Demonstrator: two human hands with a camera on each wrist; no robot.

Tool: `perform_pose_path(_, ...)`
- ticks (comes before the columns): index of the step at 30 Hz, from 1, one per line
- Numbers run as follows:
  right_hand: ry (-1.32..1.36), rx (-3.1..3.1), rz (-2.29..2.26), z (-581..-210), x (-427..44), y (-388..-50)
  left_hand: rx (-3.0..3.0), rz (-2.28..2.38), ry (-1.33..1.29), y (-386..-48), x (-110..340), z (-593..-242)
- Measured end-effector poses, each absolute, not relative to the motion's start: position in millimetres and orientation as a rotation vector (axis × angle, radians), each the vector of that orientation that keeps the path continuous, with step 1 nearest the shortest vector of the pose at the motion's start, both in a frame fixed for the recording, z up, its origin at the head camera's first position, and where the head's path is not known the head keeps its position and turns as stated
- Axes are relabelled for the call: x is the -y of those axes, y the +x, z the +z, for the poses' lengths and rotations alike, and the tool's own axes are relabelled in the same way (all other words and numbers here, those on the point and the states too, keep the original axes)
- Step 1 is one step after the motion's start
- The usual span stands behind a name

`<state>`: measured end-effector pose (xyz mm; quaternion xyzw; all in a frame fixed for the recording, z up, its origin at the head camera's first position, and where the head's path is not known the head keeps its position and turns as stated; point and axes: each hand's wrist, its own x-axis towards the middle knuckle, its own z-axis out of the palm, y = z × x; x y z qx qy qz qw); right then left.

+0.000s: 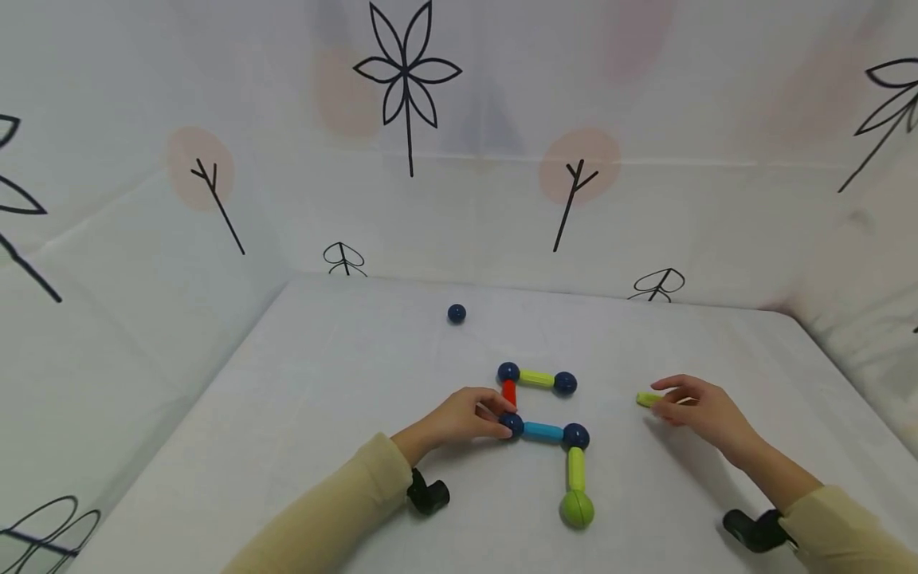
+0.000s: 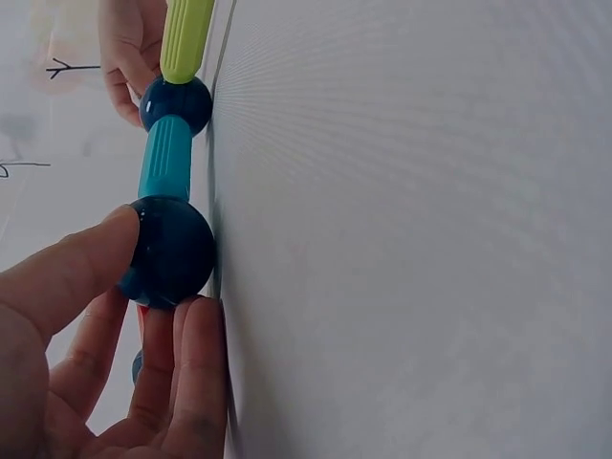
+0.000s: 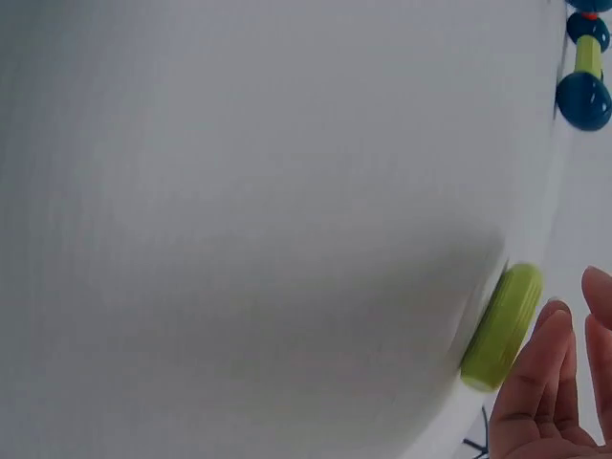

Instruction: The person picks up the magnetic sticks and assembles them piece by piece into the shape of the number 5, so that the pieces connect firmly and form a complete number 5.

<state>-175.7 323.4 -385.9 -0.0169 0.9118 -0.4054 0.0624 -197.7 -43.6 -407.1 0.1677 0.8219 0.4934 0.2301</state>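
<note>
My left hand [image 1: 466, 416] pinches a dark blue ball [image 2: 172, 251] between thumb and fingers. From that ball a red rod [image 1: 509, 392] runs back to another dark blue ball [image 1: 508, 372], and a blue rod [image 1: 543, 432] runs right to a third ball [image 1: 576, 436]. A yellow-green rod [image 1: 536, 378] and end ball [image 1: 565, 383] extend the back side; a lime rod [image 1: 576, 469] with a green ball [image 1: 577, 510] points towards me. At the right, my right hand [image 1: 701, 410] is beside a loose lime rod [image 3: 504, 327], thumb and fingers apart.
A lone dark blue ball [image 1: 457, 314] lies farther back on the white tabletop [image 1: 344, 351]. Behind the table hangs a white cloth [image 1: 473, 215] with plant drawings. Black wrist mounts [image 1: 429, 494] sit under both sleeves.
</note>
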Motion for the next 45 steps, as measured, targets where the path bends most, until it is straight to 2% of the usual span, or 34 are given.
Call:
perform_pose_path(12, -0.016, -2.903, -1.005, -390, -337, -187, -2.260, 1.361, 0.450, -197, 42, -406)
perform_pose_path(25, -0.004, -2.802, -0.975, -390, -340, -193, -2.256, 1.358, 0.461, -197, 43, -405)
perform_pose_path(45, -0.056, -2.742, -1.001, -384, -310, -183, -2.236, 1.373, 0.467, -198, 44, -405)
